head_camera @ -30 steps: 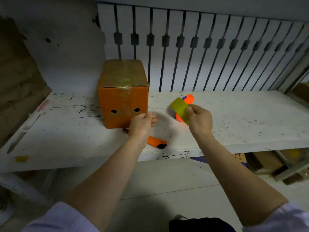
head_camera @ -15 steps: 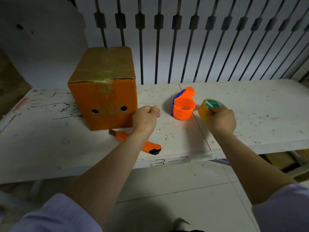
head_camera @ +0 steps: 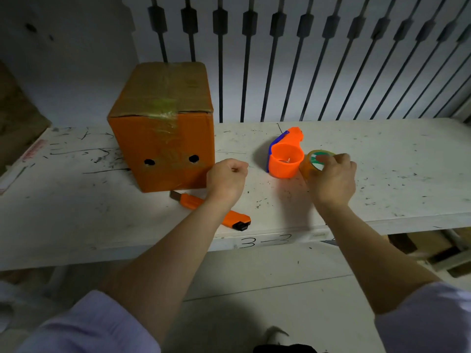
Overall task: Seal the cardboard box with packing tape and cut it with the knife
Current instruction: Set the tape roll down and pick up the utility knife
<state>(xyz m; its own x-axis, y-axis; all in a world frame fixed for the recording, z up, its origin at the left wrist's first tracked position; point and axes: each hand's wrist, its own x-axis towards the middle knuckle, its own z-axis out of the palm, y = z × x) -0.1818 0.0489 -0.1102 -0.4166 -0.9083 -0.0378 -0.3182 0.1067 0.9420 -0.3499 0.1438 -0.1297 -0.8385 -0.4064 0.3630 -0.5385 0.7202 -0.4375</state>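
The right hand (head_camera: 332, 178) is gripping the tape roll (head_camera: 314, 163), pressing it against the orange dispenser (head_camera: 286, 159) right of the cardboard box (head_camera: 163, 128). The left hand (head_camera: 226, 178) is curling into an empty fist beside the box's front corner, above the knife (head_camera: 211, 208) lying before the box on the table (head_camera: 395, 161).

The one legible marking is "3-3", handwritten in dark ink on the front edge of the white table (head_camera: 382, 225), directly below the black end of the orange knife (head_camera: 211, 210). A faded reddish label lies on the tabletop far left of the knife, its print too blurred to read.
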